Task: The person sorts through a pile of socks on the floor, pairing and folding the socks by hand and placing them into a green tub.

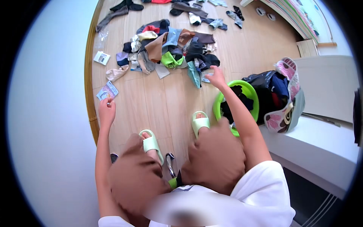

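Observation:
My left hand point(107, 112) is closed, its fingertips curled together at the lower edge of a colourful flat packet point(107, 90) on the wooden floor. What those fingers hold, if anything, is too small to tell. Near the right end of a large pile of socks and cloths point(155, 47), my right hand point(217, 78) reaches forward with thumb and forefinger apart. Beside it lie a pale patterned piece point(206, 77) and a teal sock point(194, 75). A bright green sock point(171, 59) is at the front of the pile.
A green basket point(254, 92) with dark clothes stands under my right forearm, next to a full patterned bag point(291, 90). More socks point(189, 10) lie farther back. A white card point(101, 58) is near the left wall. Two slippered feet are below.

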A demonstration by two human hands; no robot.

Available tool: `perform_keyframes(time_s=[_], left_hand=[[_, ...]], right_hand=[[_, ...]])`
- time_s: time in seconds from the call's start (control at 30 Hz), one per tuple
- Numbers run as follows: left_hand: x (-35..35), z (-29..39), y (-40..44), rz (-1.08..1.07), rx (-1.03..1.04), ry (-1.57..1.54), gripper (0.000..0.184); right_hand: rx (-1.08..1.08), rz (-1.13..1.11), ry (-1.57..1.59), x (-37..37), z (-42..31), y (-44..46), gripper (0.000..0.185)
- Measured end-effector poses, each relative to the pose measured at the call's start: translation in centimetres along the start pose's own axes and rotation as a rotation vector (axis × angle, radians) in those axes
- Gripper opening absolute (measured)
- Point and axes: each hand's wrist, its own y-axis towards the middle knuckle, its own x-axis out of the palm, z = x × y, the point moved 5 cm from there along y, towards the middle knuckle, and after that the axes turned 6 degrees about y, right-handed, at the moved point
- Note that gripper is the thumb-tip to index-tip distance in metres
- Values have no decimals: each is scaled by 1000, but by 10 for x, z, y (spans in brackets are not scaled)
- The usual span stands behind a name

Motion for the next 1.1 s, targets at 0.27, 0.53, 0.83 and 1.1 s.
perform_keyframes(time_s=[0.27, 0.53, 0.83, 1.1], left_hand=[[-136, 75, -35, -23, 200, 9, 14], [-142, 167, -6, -99, 352, 92, 14], [-10, 243, 41, -410, 636, 50, 16], [124, 224, 117, -350, 1068, 356, 34]], right_hand=[[24, -128, 199, -96, -81, -44, 66], [-33, -75, 116, -147, -43, -77, 72], [130, -307, -10, -59, -11, -43, 97], [281, -255, -59, 64, -14, 43, 146]])
